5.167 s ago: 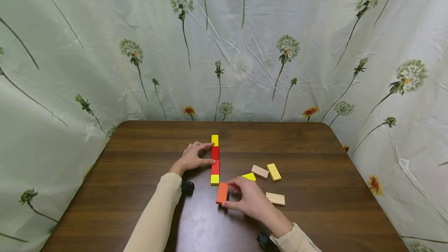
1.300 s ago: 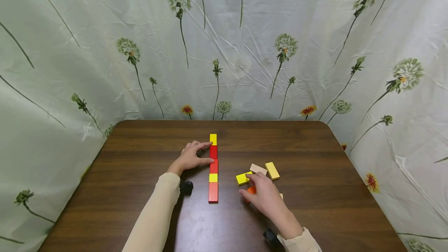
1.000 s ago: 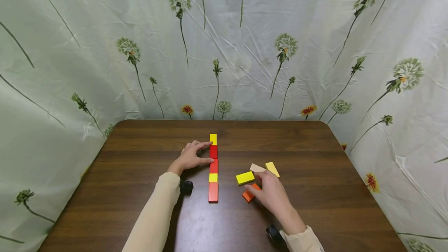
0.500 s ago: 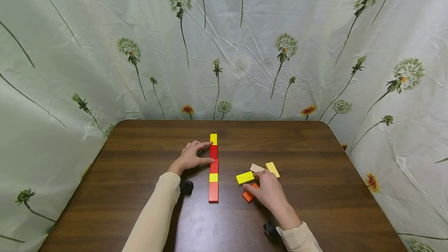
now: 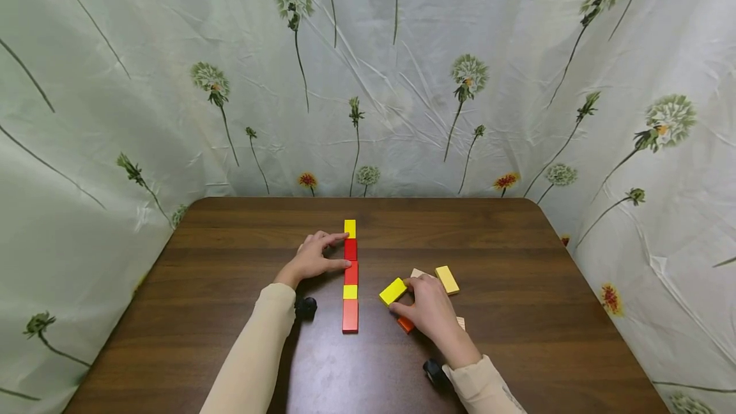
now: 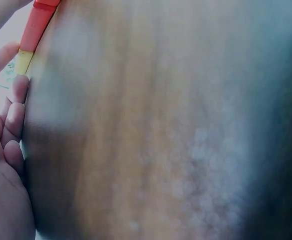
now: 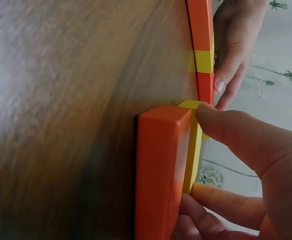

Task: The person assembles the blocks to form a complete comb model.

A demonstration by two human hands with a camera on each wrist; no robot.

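Observation:
A straight row of wooden blocks runs away from the person: a far yellow block [image 5: 350,227], two red blocks [image 5: 351,275], a small yellow block [image 5: 350,292] and a nearer orange-red block [image 5: 350,317]. Beside the row, on its left, my left hand [image 5: 310,257] has its index fingertip at the far yellow block and its thumb on the nearer red one. To the right of the row, my right hand [image 5: 434,312] pinches a bright yellow block [image 5: 393,291] between thumb and index finger, tilted. An orange block [image 7: 161,170] lies under that hand, partly hidden in the head view.
Behind the right hand lie a pale yellow block [image 5: 446,280] and a partly covered light wood block [image 5: 420,273]. A grooved wood block [image 5: 461,322] peeks out to its right. The brown table [image 5: 489,229] ends at a flower-print curtain [image 5: 402,114].
The right hand set the orange-red block at the row's near end, then moved right, and now grips the bright yellow block, turned and shifted slightly left. The left hand has stayed put.

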